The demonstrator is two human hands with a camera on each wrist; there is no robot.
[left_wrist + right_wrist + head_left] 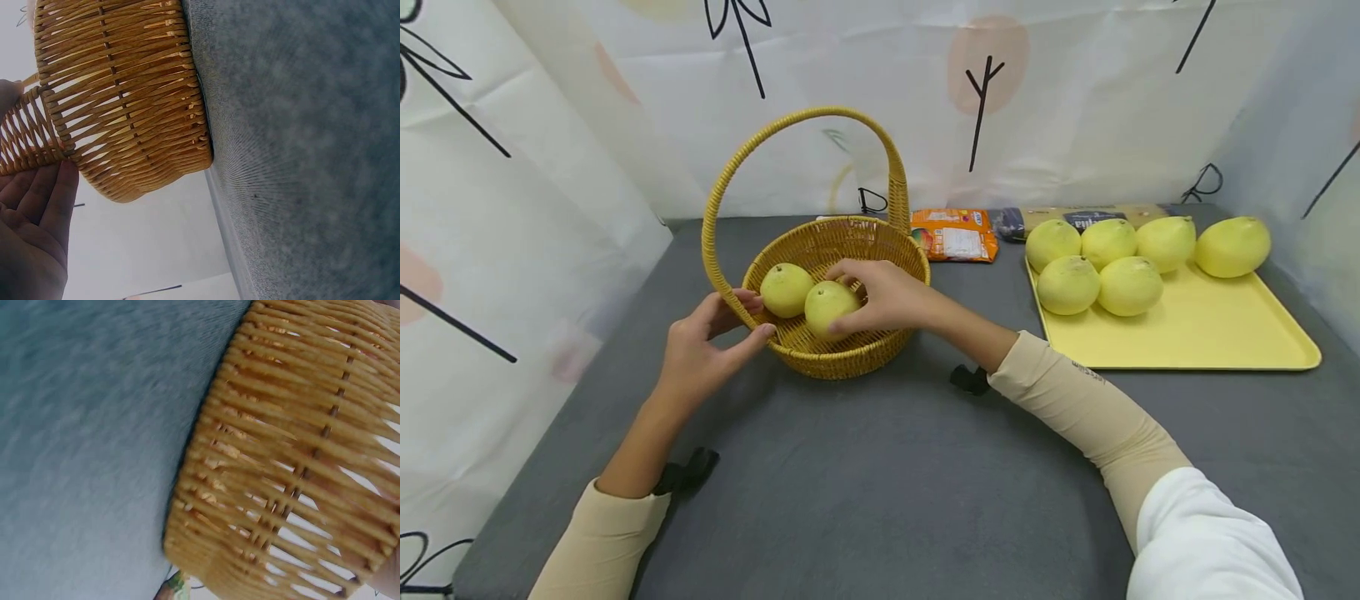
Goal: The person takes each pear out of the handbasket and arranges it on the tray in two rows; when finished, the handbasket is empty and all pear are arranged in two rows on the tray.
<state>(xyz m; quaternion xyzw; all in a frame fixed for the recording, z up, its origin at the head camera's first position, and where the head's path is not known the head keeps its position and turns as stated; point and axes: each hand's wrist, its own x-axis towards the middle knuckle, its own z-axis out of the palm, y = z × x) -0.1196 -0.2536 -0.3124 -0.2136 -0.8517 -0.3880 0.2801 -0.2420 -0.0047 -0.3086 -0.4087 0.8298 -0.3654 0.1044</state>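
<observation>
A woven yellow basket with a tall arched handle stands on the table, two round yellow-green pears inside it. My left hand holds the foot of the handle at the basket's left rim, thumb in front and fingers behind. In the left wrist view those fingers lie against the woven handle base. Reaching over the right rim, my right hand has its thumb and fingers curled round the nearer pear. The other pear rests to its left. In the right wrist view the basket wall mostly hides that hand.
At the right, a yellow tray bears several more pears. Behind the basket lie an orange packet and a long package near the back curtain. A dark grey cloth covers the table.
</observation>
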